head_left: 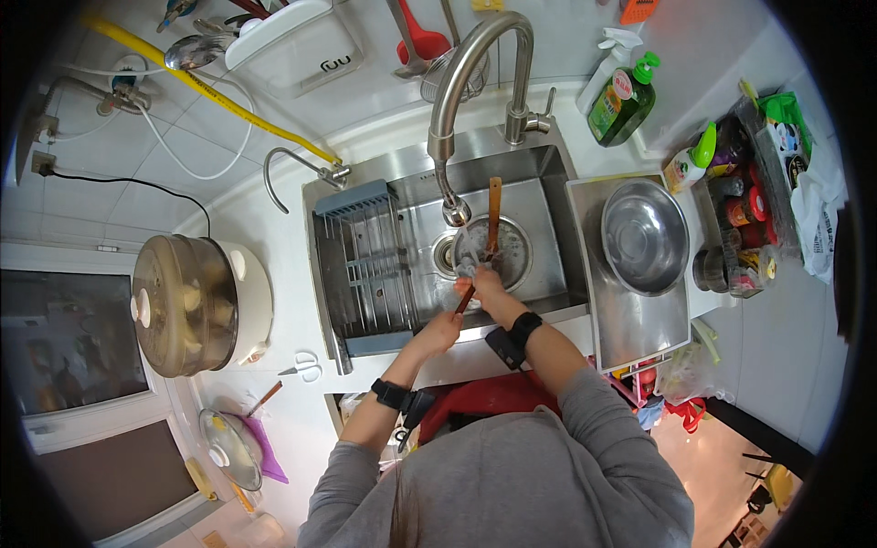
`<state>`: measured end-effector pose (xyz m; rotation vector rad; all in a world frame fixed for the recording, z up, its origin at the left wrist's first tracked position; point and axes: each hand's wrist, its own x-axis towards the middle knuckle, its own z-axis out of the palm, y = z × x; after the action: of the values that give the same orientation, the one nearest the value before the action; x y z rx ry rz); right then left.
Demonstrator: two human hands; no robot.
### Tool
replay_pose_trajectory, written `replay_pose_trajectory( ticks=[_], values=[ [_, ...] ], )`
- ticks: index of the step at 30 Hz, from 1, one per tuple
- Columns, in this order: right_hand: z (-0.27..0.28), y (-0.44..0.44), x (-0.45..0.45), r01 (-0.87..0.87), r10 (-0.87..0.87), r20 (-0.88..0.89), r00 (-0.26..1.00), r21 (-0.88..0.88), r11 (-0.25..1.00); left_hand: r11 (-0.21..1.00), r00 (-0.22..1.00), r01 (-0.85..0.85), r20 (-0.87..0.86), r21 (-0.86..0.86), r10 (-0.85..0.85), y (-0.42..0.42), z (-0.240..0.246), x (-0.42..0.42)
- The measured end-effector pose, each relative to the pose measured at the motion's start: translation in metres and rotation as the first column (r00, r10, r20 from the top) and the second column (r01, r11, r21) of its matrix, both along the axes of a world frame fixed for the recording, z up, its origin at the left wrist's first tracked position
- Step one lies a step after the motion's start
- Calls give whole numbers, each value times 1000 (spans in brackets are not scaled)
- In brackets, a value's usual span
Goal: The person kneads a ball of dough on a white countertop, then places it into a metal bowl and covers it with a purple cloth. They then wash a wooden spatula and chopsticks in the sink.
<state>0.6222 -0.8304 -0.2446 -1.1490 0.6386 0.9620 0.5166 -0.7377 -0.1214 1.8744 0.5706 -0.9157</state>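
Note:
My left hand (pixel 442 333) grips the lower end of a brown-handled utensil (pixel 466 299) over the front of the stainless steel sink (pixel 548 226). Closer to the faucet, my right hand (pixel 485 282) closes around the same utensil farther up; its working end is hidden by fingers and water. A round metal bowl (pixel 522 252) with wet, cloudy contents sits on the sink floor under my hands. Leaning in it is a wooden utensil (pixel 494 202), its flat, light-brown end pointing away from me. Water runs from the pull-down faucet head (pixel 456 213) beside my right fingers.
A grey dish rack (pixel 366 267) spans the sink's left side. On the right, a steel bowl (pixel 645 237) rests on a metal tray (pixel 640 329). Scissors (pixel 305 368) and a food steamer (pixel 185 306) stand left. Dish soap (pixel 621 103) is behind right.

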Motion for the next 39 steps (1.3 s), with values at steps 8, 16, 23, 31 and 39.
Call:
replay_pose_trajectory(
  ticks=[8,16,23,31,39],
  values=[
    [-53,-87,92,-22,28,110,994,-54,998,999,990,49,134,-1,-49,36,48,-21],
    [-13,-157,93,-217,676,522,520,-685,696,852,923,-378,-214,-362,319,19,6,78],
    [11,-120,37,-253,679,547,490,-655,711,556,735,-667,-561,-496,381,-5,-36,153],
    [89,-59,30,-72,31,186,982,216,974,824,892,-450,-206,-344,401,-2,-29,156],
    [50,8,36,150,-162,17,987,288,946,805,866,-501,-192,-318,462,2,-27,118]
  ],
)
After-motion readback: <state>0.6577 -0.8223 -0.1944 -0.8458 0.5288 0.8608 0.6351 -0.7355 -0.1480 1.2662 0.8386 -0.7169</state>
